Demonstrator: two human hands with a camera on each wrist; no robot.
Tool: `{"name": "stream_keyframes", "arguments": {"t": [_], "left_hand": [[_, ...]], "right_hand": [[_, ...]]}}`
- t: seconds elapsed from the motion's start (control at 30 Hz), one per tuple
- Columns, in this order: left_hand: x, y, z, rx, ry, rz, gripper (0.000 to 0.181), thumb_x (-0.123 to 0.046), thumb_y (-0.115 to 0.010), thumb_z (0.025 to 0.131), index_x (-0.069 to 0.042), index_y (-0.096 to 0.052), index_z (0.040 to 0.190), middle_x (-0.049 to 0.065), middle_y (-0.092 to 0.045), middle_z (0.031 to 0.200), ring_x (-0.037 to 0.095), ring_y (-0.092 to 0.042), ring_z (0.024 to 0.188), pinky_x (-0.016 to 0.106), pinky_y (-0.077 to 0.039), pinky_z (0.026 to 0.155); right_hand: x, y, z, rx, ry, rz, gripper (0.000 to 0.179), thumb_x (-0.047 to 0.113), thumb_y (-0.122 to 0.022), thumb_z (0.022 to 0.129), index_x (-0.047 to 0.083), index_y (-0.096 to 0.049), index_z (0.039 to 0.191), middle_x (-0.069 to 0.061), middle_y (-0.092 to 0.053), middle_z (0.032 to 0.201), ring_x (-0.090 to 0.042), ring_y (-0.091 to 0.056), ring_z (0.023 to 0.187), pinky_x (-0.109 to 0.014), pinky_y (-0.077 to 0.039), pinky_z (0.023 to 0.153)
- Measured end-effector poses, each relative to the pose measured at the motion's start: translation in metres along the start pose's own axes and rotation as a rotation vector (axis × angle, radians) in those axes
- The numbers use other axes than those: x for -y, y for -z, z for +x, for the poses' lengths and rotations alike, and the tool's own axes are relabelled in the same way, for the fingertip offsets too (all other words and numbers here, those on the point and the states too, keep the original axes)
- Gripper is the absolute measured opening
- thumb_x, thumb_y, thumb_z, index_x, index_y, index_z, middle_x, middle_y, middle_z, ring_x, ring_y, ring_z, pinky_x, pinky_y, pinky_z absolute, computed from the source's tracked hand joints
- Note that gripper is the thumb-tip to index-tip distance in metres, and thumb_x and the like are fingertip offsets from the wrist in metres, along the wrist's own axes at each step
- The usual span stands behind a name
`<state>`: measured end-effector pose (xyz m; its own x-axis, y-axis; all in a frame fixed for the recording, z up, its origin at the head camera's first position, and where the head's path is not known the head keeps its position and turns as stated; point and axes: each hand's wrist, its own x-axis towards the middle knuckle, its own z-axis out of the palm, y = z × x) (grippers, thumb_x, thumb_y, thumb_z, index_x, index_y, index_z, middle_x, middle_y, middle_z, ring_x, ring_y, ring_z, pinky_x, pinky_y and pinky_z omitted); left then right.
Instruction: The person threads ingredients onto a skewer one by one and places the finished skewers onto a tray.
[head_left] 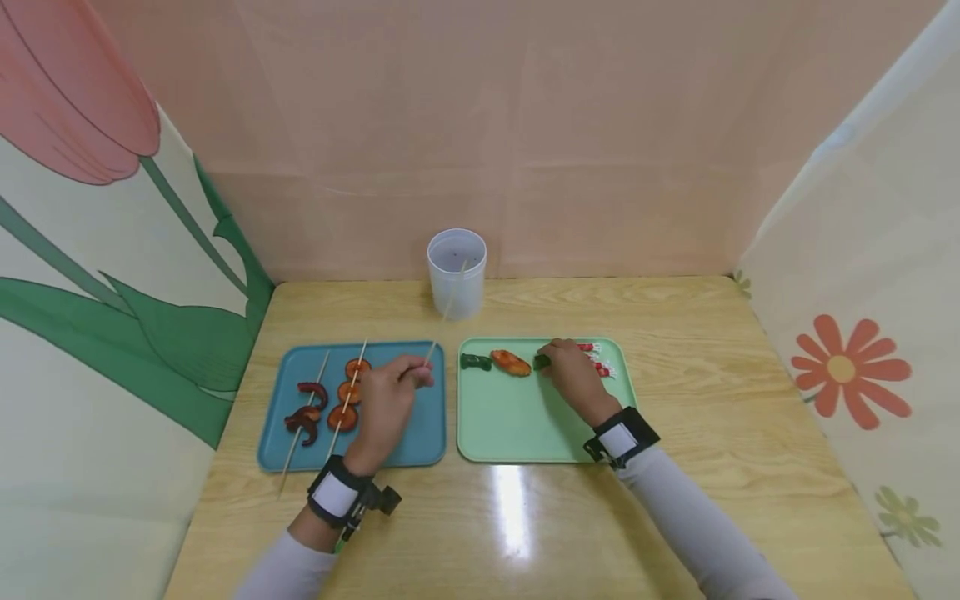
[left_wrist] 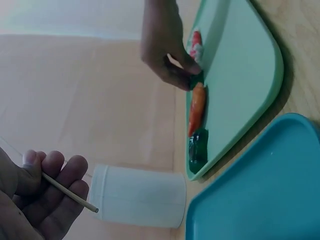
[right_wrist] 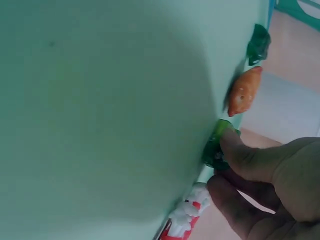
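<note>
My left hand pinches a thin wooden skewer above the blue tray; the skewer is bare along its visible length. At the back of the light green tray, my right hand has its thumb and fingers on a dark green pepper-like piece. Left of that piece lies an orange-brown chicken-wing-shaped piece, then another dark green piece. Red-and-white pieces lie beside the right hand, partly hidden by it in the head view.
On the blue tray rest two loaded skewers, one with dark red tentacle-like pieces and one with round brown slices. A white plastic cup stands behind the trays, near the back wall.
</note>
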<state>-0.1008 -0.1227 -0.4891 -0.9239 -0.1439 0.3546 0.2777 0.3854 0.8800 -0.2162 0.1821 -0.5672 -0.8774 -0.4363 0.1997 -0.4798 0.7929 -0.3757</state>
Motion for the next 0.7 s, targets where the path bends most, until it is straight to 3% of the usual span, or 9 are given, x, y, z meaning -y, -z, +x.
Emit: {"name": "stream_keyframes", "arguments": {"t": [0.2,0.4,0.6,0.7], "left_hand": [[0.002,-0.002,-0.004,0.013,0.054,-0.053,0.009,-0.004,-0.068,0.096,-0.004,-0.077,0.095,0.013,-0.077,0.081,0.018,-0.076,0.076,0.028,-0.063,0.073],[0.004,-0.006,-0.005,0.014,0.087,-0.074,0.009,-0.002,-0.068,0.096,0.000,-0.077,0.095,0.013,-0.077,0.082,0.018,-0.075,0.074,0.026,-0.062,0.071],[0.005,-0.008,-0.005,0.012,0.070,-0.050,0.008,-0.002,-0.070,0.095,0.001,-0.077,0.095,0.014,-0.077,0.084,0.020,-0.075,0.073,0.026,-0.062,0.070],[0.005,-0.007,-0.005,0.013,0.050,-0.038,0.007,-0.001,-0.070,0.094,0.001,-0.077,0.094,0.014,-0.078,0.084,0.021,-0.075,0.072,0.026,-0.062,0.070]], "right_hand": [[-0.006,-0.005,0.002,-0.023,0.059,0.025,0.016,-0.012,-0.077,0.077,-0.005,-0.074,0.091,-0.018,-0.071,0.090,-0.034,-0.065,0.088,-0.047,-0.055,0.081],[-0.008,-0.008,0.001,-0.001,0.070,0.028,0.020,-0.015,-0.075,0.077,-0.002,-0.075,0.092,-0.015,-0.072,0.088,-0.030,-0.067,0.086,-0.044,-0.057,0.077],[-0.006,-0.004,0.004,-0.040,0.040,0.061,0.018,-0.007,-0.075,0.085,-0.004,-0.075,0.102,-0.017,-0.070,0.094,-0.033,-0.067,0.091,-0.045,-0.057,0.080],[0.006,0.011,0.012,-0.092,0.002,0.176,0.026,0.001,-0.073,0.091,-0.003,-0.071,0.116,-0.018,-0.069,0.106,-0.035,-0.068,0.099,-0.046,-0.058,0.086]]}}
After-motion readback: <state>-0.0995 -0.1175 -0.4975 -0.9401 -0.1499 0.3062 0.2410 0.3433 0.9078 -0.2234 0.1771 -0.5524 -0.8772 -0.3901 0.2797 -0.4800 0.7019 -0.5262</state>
